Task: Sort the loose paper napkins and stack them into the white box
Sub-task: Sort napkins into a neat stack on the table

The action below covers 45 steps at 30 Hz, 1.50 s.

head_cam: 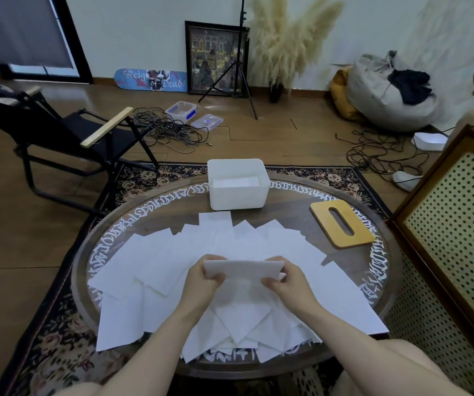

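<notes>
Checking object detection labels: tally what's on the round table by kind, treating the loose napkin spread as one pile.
White box: 1
Wooden lid with slot: 1
Loose napkin pile: 1
Napkin bundle held in left hand and right hand: 1
Total: 4

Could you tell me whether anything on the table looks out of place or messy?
The loose napkins lie fanned and overlapping at odd angles, some overhanging the table at its near edge. The wooden slotted lid lies askew, apart from the white box.
</notes>
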Available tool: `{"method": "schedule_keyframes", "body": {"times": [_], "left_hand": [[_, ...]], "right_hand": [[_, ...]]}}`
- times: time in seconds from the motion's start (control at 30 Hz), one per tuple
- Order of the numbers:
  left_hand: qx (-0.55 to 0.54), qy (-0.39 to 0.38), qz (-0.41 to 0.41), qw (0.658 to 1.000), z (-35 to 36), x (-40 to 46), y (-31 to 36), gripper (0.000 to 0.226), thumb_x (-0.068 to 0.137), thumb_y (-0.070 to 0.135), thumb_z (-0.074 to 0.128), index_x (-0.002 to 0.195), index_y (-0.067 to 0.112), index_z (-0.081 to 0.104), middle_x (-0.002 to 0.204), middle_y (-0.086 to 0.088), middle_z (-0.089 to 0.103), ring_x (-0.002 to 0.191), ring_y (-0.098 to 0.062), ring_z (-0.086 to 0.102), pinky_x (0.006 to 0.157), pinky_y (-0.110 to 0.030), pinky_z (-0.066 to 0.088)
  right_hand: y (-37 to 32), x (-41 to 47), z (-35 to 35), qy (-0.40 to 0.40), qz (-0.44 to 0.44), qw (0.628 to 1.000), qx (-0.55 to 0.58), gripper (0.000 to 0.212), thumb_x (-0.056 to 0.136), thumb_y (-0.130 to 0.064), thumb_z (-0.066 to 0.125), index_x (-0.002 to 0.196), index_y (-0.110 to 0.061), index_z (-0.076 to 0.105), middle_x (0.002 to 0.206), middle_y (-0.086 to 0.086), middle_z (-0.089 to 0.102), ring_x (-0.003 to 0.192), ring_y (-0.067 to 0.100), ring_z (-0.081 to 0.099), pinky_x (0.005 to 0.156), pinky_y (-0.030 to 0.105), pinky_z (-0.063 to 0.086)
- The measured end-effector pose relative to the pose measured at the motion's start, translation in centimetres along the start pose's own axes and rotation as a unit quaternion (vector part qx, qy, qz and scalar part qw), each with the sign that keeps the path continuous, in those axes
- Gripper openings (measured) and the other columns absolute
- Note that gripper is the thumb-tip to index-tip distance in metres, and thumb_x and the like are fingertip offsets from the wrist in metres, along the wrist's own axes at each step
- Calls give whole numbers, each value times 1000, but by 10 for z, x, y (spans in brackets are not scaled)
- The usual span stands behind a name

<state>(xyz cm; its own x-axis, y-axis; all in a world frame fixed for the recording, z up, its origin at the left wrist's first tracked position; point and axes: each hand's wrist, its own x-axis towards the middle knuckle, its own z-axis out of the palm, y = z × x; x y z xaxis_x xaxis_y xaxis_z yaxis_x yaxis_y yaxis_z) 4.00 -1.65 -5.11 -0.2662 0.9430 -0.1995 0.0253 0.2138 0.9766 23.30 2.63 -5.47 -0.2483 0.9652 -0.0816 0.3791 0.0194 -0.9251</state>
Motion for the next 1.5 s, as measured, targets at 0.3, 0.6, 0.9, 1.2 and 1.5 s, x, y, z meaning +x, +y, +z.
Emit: {"method": "schedule_keyframes", "body": {"times": [0.3,0.6,0.9,1.2,1.5], "left_hand": [[7,35,-3,999,2,4,-1,30,82,-9,58,95,18,61,99,3,66,93,-15,61,78,-30,51],[-9,96,7,995,0,33,25,22,88,6,62,104,21,56,86,-7,66,57,-20,64,45,-27,40],[-29,107,64,992,-2,92,61,33,87,-3,55,103,25,60,81,-7,62,63,-18,62,46,-27,42],[117,135,83,980,-3,185,91,26,90,12,56,114,20,62,87,-3,62,67,-14,60,61,-31,52],[382,116,45,916,1,239,102,30,90,22,55,119,26,60,115,0,65,104,-25,61,81,-31,45]], "right_hand": [[6,6,0,14,62,997,-34,7,85,-5,64,79,-9,64,70,4,63,66,11,52,63,24,39],[-21,27,-12,59,86,992,67,31,84,-3,66,61,-11,47,51,-9,37,62,18,42,62,27,32],[-59,93,-18,91,29,989,111,9,87,-5,66,93,-12,66,72,1,67,66,6,60,62,16,46],[-71,195,-22,169,28,985,-4,7,86,-18,62,86,-19,69,72,-5,63,76,15,59,71,32,46],[-72,238,-27,180,48,961,-205,23,85,-22,64,107,-24,69,90,-5,63,89,17,57,72,28,42]]}}
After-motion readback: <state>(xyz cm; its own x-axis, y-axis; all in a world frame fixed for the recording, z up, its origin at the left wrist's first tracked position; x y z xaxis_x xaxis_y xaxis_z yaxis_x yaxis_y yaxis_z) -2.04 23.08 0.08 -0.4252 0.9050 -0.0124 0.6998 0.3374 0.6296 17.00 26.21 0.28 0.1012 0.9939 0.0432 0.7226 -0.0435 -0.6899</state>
